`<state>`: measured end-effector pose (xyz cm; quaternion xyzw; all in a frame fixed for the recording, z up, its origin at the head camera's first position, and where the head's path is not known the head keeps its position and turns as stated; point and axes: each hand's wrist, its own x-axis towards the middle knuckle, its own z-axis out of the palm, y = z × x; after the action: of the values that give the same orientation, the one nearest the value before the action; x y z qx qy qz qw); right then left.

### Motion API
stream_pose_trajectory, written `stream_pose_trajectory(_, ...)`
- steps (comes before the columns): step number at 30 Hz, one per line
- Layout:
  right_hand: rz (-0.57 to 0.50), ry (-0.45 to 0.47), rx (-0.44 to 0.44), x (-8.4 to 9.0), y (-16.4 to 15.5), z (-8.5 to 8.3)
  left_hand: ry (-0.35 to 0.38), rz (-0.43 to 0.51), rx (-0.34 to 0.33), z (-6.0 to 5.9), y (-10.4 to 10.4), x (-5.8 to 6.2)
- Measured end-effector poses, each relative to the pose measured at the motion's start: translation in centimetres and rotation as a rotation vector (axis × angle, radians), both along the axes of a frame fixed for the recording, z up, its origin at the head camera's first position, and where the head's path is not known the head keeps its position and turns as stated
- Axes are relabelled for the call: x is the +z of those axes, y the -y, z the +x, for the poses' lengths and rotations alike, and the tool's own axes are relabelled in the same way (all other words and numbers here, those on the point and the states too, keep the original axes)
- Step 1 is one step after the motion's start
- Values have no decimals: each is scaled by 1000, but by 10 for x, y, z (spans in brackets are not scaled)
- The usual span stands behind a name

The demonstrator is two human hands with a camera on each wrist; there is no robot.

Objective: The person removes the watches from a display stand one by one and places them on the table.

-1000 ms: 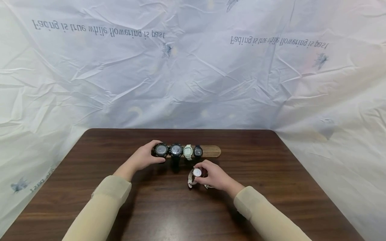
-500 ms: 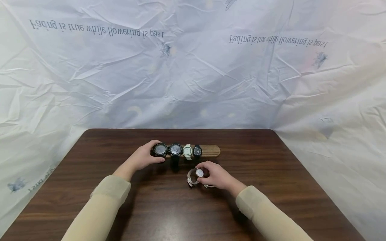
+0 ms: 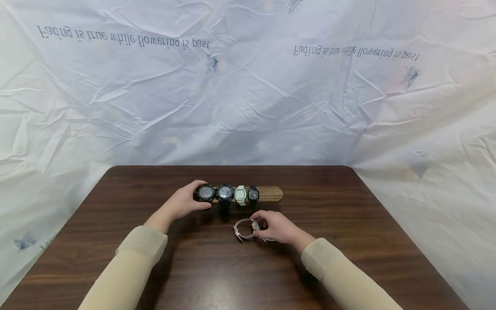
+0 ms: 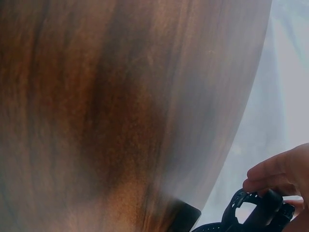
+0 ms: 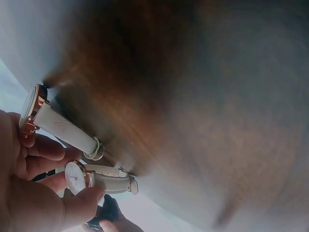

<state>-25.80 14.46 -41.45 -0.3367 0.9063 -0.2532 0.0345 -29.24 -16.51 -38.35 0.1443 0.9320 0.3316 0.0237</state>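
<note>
The person's right hand [image 3: 280,227] pinches a white-strapped watch [image 3: 245,227] by its round case, low over the dark wooden counter [image 3: 348,224], just near of the wooden stand [image 3: 271,194] that lies across the far middle of the counter. Compared with a second ago, the watch has been turned: its pale dial faced upward then, and now the case sits edge-on to the head view with the strap looped out to the left, so the hand seems to be rotating it to line the band up with the stand's bare right end. The right wrist view shows two white-strapped, rose-rimmed cases [image 5: 34,107] close to the fingers [image 5: 46,147]; whether that is a second watch or a reflection in the counter, I cannot tell. The left hand [image 3: 185,202] has not moved: its fingers curl round the leftmost black watch [image 3: 205,193] at the stand's left end, steadying it. Beside it sit another black watch [image 3: 225,193], a pale green one [image 3: 240,194] and a small dark one [image 3: 253,194].
</note>
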Motion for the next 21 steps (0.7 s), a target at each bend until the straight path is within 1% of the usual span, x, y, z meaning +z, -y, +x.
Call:
stream_pose_trajectory(4, 19, 2, -11, 0, 2, -1, -1, -4, -10, -2, 1, 0)
stream_pose_trajectory(11, 76, -31, -31, -1, 5, -2, 5, -1, -15, -5, 3, 0)
stream_pose_trajectory(16, 79, -40, -27, -1, 7, -3, 6, 6, -15, -6, 3, 1)
stream_pose_trajectory(21, 82, -28, -34, -2, 9, -4, 2, 8, -23, -8, 4, 3)
